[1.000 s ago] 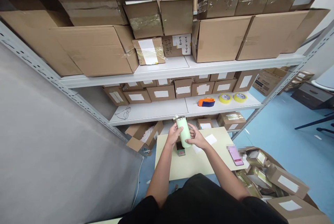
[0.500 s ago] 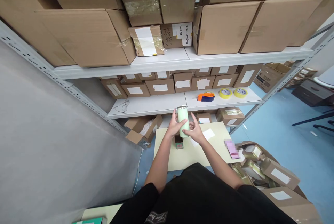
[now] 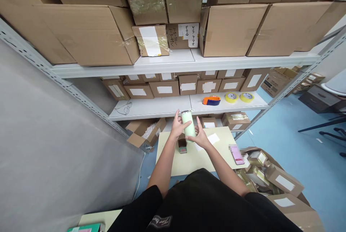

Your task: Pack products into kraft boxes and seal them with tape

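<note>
While you stand at the tabletop (image 3: 173, 161) | your left hand (image 3: 177, 128) and right hand (image 3: 200, 136) both grasp the upright pale green bottle (image 3: 188, 126) | small box (image 3: 182, 144) just below your left hand.

Phone (image 3: 237, 154) at worktop's right edge partly blurred out; box labels too small to read; green book (image 3: 85, 228) cut off bottom left.

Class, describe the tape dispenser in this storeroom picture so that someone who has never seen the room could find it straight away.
Start at the grey metal shelving stacked with cardboard boxes and drop to the lower white shelf, just beyond the person's raised hands. The tape dispenser lies there, left of two yellow tape rolls. It is the only orange and dark blue thing on that shelf.
</note>
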### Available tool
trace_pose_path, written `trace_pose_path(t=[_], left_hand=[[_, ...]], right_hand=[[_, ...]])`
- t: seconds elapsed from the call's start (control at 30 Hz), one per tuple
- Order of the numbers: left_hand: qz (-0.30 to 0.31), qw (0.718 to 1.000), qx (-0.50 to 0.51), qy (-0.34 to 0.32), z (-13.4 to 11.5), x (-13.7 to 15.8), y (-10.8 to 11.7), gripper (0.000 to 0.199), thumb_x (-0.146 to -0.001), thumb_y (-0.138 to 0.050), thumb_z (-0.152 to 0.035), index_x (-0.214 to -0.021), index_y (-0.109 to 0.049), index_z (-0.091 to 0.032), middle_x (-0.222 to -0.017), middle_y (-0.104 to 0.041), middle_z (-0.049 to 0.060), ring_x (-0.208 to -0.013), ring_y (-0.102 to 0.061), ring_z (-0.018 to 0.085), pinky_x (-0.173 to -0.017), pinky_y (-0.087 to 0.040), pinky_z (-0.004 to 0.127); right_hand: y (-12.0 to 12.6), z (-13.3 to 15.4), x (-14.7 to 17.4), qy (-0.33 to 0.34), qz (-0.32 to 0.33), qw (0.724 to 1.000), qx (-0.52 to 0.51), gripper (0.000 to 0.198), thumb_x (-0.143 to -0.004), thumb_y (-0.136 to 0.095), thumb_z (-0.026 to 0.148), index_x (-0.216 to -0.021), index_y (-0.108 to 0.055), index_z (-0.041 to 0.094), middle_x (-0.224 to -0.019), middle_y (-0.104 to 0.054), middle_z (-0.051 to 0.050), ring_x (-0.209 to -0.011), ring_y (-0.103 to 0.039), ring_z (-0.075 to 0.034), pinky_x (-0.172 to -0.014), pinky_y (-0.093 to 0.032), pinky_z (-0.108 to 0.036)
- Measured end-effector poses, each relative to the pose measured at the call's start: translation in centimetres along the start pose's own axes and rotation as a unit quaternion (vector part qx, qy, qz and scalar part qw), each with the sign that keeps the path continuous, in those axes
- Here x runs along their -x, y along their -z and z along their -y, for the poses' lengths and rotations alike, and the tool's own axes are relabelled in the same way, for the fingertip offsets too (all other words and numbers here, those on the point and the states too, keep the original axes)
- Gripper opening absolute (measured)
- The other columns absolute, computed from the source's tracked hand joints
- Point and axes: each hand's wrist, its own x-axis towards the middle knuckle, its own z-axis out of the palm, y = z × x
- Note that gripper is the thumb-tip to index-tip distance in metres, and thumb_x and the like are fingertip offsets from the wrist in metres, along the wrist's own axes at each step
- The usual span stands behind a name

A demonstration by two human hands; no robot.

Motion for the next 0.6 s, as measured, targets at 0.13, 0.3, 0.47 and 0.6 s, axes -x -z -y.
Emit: trace_pose_path(t=[0.13, 0.3, 0.47, 0.6], left_hand=[[0.010, 0.999, 0.036, 0.028, 0.3, -0.1, -0.1, 0.121, -0.073, -0.094, -0.034, -0.169, -0.021, -0.031, -0.138, -0.067, 0.013, -0.124, -0.067, 0.027, -0.108, -0.054, 0.044], [-0.035, 0.999, 0.025, 0.020, 0.6, -0.2, -0.1, 0.134, -0.061, -0.102, -0.027, -0.169, -0.022, -0.032, -0.145, -0.063, 0.014, -0.124, -0.066, 0.027, -0.109, -0.053, 0.044], [-0.008, 0.999, 0.032, 0.030, 0.2, 0.4, 0.2, 0.128, -0.066, -0.099, -0.033, -0.169, -0.022, -0.031, -0.136, -0.067, 0.013, -0.119, -0.068, 0.027, -0.106, -0.055, 0.045], [-0.024, 0.999, -0.013, 0.025, 0.3, 0.9, 0.0, 0.124, -0.064, -0.100, -0.032, -0.166, -0.031, -0.031, -0.141, -0.065, 0.012, -0.121, -0.065, 0.027, -0.108, -0.054, 0.043]], right_hand=[[0.0, -0.6, -0.2, -0.006, 0.010, 1.000, -0.019, 0.126, -0.074, -0.087, 0.042, -0.170, -0.007, 0.034, -0.114, -0.068, -0.005, -0.097, -0.070, -0.023, -0.090, -0.059, -0.042], [0.0, -1.1, -0.2, -0.020, -0.013, 1.000, 0.001, 0.138, -0.064, -0.095, 0.038, -0.170, -0.008, 0.033, -0.108, -0.068, -0.003, -0.093, -0.068, -0.023, -0.091, -0.059, -0.044], [-0.2, -0.9, 0.2, -0.052, 0.037, 0.996, -0.065, 0.133, -0.069, -0.092, 0.039, -0.170, -0.006, 0.037, -0.117, -0.068, -0.005, -0.098, -0.070, -0.024, -0.088, -0.060, -0.043], [-0.5, -0.7, 0.4, -0.036, 0.005, 0.998, -0.055, 0.134, -0.064, -0.095, 0.035, -0.170, -0.013, 0.037, -0.116, -0.067, -0.004, -0.100, -0.070, -0.024, -0.092, -0.060, -0.044]])
